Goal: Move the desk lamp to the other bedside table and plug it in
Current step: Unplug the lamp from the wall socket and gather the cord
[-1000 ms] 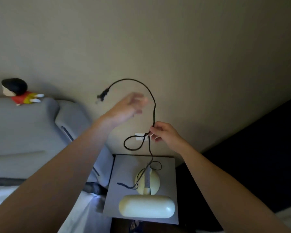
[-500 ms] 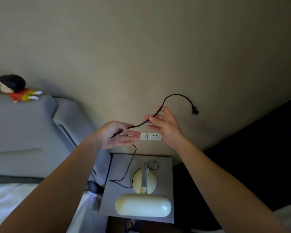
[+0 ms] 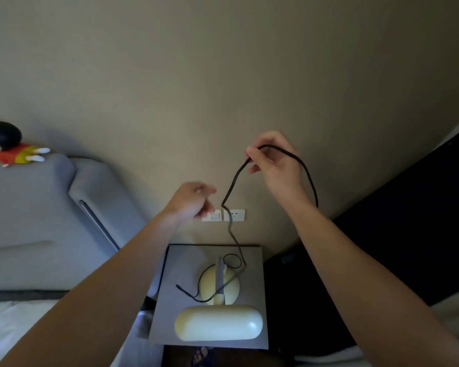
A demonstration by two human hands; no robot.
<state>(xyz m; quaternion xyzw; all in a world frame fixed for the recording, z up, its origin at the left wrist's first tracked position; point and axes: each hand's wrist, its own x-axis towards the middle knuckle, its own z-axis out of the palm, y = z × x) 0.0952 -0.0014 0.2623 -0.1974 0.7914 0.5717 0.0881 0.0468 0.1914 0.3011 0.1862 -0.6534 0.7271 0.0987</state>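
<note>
**Holding the cord above the table**

Pinching the black cord [image 3: 233, 178], the right hand [image 3: 274, 165] is raised at centre right of the frame, and the cord hangs down to the lamp [image 3: 217, 308]. The lamp stands on the bedside table [image 3: 257, 263] at lower centre. The left hand [image 3: 192, 201] is loosely curled and holds nothing, just left of the wall socket [image 3: 235, 215]. I cannot see the plug.
</note>
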